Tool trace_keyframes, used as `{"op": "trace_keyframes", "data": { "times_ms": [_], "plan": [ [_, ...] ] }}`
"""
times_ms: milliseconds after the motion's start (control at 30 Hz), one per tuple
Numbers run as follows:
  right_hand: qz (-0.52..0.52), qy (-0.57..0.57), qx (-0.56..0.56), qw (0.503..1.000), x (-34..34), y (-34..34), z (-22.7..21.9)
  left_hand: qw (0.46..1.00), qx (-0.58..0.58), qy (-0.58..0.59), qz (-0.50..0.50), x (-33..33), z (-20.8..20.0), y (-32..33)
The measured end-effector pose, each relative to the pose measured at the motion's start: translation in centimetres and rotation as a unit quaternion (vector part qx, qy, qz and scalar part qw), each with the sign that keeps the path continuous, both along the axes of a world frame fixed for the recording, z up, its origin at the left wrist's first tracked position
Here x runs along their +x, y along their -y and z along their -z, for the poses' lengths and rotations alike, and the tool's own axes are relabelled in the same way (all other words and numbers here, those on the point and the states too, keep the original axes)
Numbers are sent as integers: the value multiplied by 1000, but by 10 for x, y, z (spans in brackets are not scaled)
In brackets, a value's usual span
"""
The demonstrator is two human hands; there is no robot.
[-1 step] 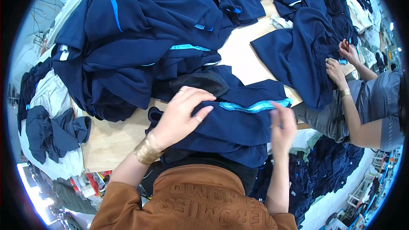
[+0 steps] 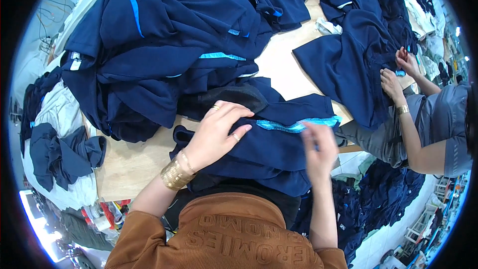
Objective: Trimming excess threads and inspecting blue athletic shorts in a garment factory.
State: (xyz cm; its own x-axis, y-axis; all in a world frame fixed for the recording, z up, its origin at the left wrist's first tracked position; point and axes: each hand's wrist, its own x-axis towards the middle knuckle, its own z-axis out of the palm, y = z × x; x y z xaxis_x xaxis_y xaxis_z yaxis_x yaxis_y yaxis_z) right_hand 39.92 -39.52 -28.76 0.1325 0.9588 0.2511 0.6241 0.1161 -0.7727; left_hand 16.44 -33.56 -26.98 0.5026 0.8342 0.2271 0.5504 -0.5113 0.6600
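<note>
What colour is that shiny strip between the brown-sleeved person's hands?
The strip is light blue, on a navy garment; the head view shows it best.

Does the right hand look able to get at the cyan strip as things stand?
Likely yes: the right hand is at the cyan strip, with no fabric seen in between.

Navy garment [image 2: 271, 145] = matt smooth cloth w/ shiny lt-blue strip [image 2: 279, 125], tabletop [image 2: 127, 164] = smooth pale wood, L-wrist cuff [image 2: 175, 174] = glossy textured metal, brown top [image 2: 234, 214] = matt ribbed cloth.
</note>
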Motion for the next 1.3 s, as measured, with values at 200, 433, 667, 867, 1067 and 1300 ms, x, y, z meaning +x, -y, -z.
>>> {"op": "trace_keyframes", "data": {
  "times_ms": [200, 433, 667, 867, 1067, 1300],
  "plan": [
    [-113, -77, -37, 990, -53, -26, 12, 995, -41, -94, -15, 4, 11, -3],
    [-88, -74, 0, 993, -53, -30, 12, 994, -106, 7, 12, -6, 18, -7],
    [-100, -74, 49, 991, -64, -21, 11, 997, -81, 15, 15, -6, 19, -2],
    [-84, -59, 63, 993, -70, -23, 14, 996, -88, 10, 15, -4, 15, 0],
    [-40, -317, -193, 928, -61, -24, 12, 999, -42, 0, -10, -2, 18, 3],
    [-57, -121, 0, 991, -61, -17, 0, 999, -34, 33, -17, 0, 19, 2]
  ]
}}
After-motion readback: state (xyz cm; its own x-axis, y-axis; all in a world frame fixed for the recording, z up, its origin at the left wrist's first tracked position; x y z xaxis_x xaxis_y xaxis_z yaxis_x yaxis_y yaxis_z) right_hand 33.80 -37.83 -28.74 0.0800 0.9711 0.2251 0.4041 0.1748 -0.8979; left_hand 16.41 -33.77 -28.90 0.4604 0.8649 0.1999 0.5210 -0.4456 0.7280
